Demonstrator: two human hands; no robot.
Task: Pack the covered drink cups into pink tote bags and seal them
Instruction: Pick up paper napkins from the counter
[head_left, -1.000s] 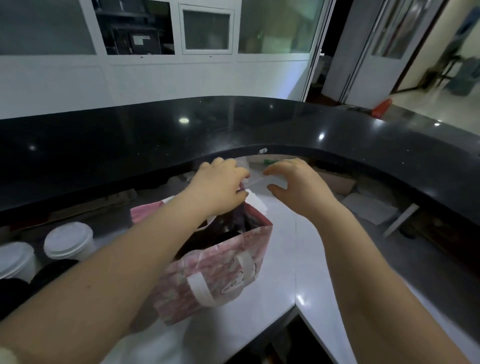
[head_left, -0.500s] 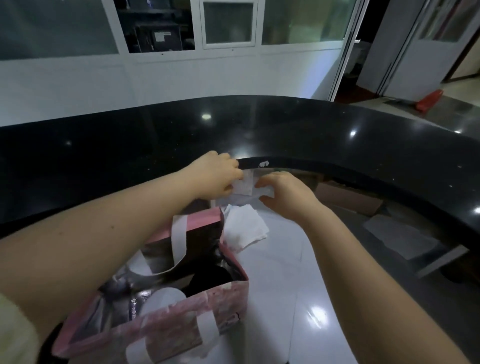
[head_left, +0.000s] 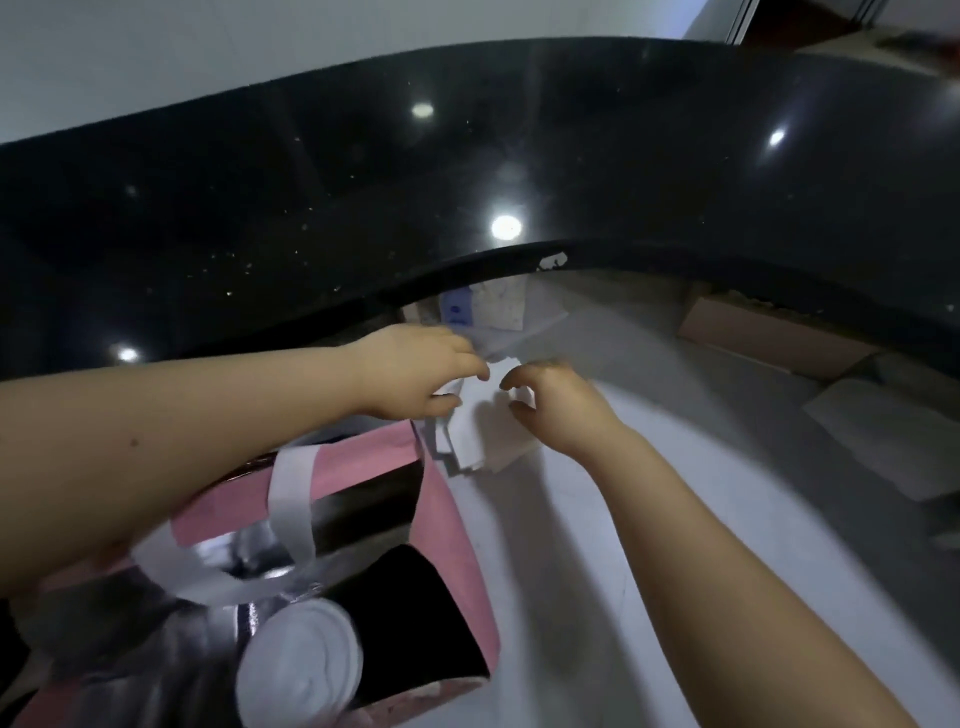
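Note:
A pink tote bag (head_left: 452, 514) with a silver lining and white handles stands open at the lower left on the white worktop (head_left: 571, 545). Inside it I see a cup with a white lid (head_left: 301, 670) and a dark shape beside it. Beyond the bag lies a small pile of white paper slips (head_left: 485, 436). My left hand (head_left: 415, 374) reaches over the bag and pinches a slip at the top of the pile. My right hand (head_left: 556, 402) hovers over the same pile with its fingers curled, touching the paper's edge.
A high black glossy counter (head_left: 467, 171) curves round the far side of the worktop. Under its edge sit a cardboard box (head_left: 769, 338), a white folded sheet (head_left: 883, 436) and papers stuck on the wall (head_left: 483, 306).
The view has tipped down and closer, so the bag's inside and the lidded cup now show. Both hands stayed at the paper pile beyond the bag, the left now holding a slip.

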